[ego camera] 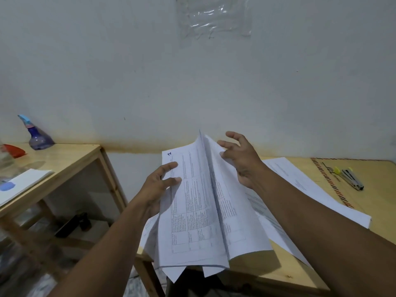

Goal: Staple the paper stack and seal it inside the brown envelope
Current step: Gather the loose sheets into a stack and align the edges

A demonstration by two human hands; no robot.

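Far left, a side table (pixel 70 155) carries a blue spray bottle (pixel 38 137), a red object (pixel 15 150) and some white sheets (pixel 25 181). Next, the left hand (pixel 157 187) grips the paper stack (pixel 203 211) along its left edge, thumb on the top page and fingers beneath. The stack is lifted over the desk (pixel 364 211), pages fanning apart. The right hand (pixel 242 159), fingers spread and curled, pinches back a few sheets. More sheets (pixel 310 189) lie flat beneath the forearm; the brown envelope (pixel 368 174) lies far right with a stapler (pixel 351 177) on it.
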